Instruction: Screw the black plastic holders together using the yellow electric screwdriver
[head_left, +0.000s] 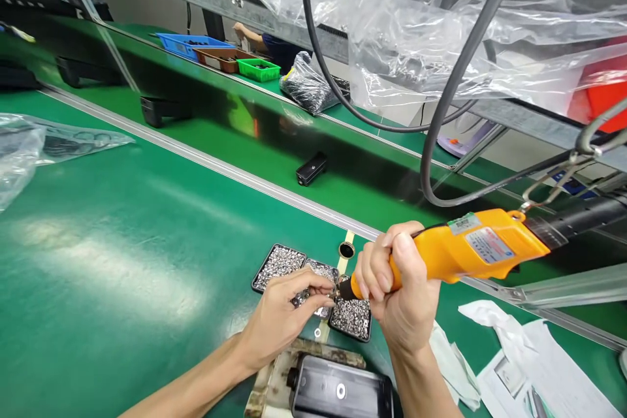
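My right hand (404,287) is wrapped around an orange electric screwdriver (455,248), its black nose tilted down to the left. My left hand (289,307) is pinched closed right at the screwdriver's tip, over the trays; whatever small piece lies between the fingertips is too small to name. Under the hands are small black trays of shiny metal parts: a left tray (279,263), a middle tray (323,271) partly hidden by my fingers, and a right tray (351,319) of washer-like rings. Below them, a black rectangular device (343,388) with a ring on top rests in a worn fixture (264,385).
A dark cable (426,163) loops down from above to the screwdriver's back end. Beyond the metal rail, a black box-like unit (311,168) sits on a green belt. Papers (553,366) lie at right, plastic bags (49,144) at left. A co-worker's arm (249,34) shows behind bins.
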`<state>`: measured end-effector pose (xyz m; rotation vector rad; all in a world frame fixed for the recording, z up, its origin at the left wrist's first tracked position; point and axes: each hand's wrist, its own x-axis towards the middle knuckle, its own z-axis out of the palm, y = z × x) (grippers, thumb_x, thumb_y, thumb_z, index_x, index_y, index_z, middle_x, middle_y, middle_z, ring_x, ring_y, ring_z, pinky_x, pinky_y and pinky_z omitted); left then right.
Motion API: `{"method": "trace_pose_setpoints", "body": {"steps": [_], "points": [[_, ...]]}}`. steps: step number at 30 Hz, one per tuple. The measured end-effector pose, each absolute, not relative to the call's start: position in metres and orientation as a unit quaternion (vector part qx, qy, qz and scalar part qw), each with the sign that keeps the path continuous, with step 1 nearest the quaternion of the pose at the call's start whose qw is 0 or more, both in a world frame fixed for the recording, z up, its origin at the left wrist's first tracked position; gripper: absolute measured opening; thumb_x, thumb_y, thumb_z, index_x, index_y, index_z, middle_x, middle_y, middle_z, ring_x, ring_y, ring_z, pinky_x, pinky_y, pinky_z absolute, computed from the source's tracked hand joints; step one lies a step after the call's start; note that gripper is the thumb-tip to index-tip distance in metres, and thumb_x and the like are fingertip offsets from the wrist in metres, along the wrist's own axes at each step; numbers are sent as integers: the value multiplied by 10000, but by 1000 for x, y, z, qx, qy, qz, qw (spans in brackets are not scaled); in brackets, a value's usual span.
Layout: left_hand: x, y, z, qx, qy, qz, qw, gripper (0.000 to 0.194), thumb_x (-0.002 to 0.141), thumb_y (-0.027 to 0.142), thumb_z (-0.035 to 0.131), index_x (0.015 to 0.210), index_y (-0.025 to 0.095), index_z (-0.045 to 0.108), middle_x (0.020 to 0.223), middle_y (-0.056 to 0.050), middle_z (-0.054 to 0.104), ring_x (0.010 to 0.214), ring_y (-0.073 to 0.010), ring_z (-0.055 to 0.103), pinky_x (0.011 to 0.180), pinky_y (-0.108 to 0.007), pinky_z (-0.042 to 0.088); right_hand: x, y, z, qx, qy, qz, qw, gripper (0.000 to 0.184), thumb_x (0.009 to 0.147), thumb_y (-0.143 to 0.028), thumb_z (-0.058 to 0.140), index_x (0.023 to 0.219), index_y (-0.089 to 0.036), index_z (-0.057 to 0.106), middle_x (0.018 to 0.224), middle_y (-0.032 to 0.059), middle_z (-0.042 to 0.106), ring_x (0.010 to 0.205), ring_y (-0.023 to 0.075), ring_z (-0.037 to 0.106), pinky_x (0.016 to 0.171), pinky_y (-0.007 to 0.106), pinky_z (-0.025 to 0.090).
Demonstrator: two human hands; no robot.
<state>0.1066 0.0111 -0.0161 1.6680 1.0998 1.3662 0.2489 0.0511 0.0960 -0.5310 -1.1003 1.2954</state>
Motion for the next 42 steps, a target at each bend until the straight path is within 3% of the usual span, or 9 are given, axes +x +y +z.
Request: {"method": "trace_pose_setpoints", "body": {"steps": [15,21,25,28,33,37,42], "points": [[108,8,-19,632,432,550,333,156,871,55,743,951,188,743,841,14,712,764,-126,661,742,-245,506,238,46,88,-246,-499,558,616,182,998,-302,618,851,-227,540,507,-121,372,385,56,308,377,169,373],[108,7,-17,605,443,534,391,351,846,36,753,1126,246,765,915,39,777,828,-129,730,831,-242,562,241,49,90,-241,-504,559,613,223,1021,-299,569,817,-222,524,505,-115,353,389,61,304,369,170,369],[101,6,-15,640,442,515,360,331,924,150,727,1241,242,722,1161,-29,756,1060,-191,699,966,-334,548,246,60,88,-252,-510,529,629,213,1020,-290,573,829,-226,506,507,-120,353,384,58,298,370,170,385],[94,-1,-15,697,385,530,292,286,998,246,660,1280,199,672,1068,-73,734,989,-206,664,889,-364,553,251,81,79,-278,-516,468,662,197,994,-312,636,864,-228,515,516,-126,369,382,56,317,364,170,384],[97,-12,-12,783,251,523,223,490,1039,528,517,1285,115,610,941,-119,711,858,-243,641,763,-391,555,254,122,50,-315,-509,394,698,250,915,-347,755,899,-228,536,505,-129,429,372,61,384,363,180,390],[102,-11,-13,819,219,500,177,363,1110,332,339,1233,125,611,913,-109,741,797,-226,647,720,-363,533,250,140,26,-324,-507,398,693,284,891,-365,778,884,-226,530,495,-134,434,359,58,382,354,183,387],[103,-8,-16,824,214,499,164,290,1100,302,405,1235,135,600,868,-94,747,763,-216,642,681,-344,515,243,143,13,-338,-510,414,674,316,895,-407,764,870,-221,510,516,-135,432,355,50,379,344,183,392]]}}
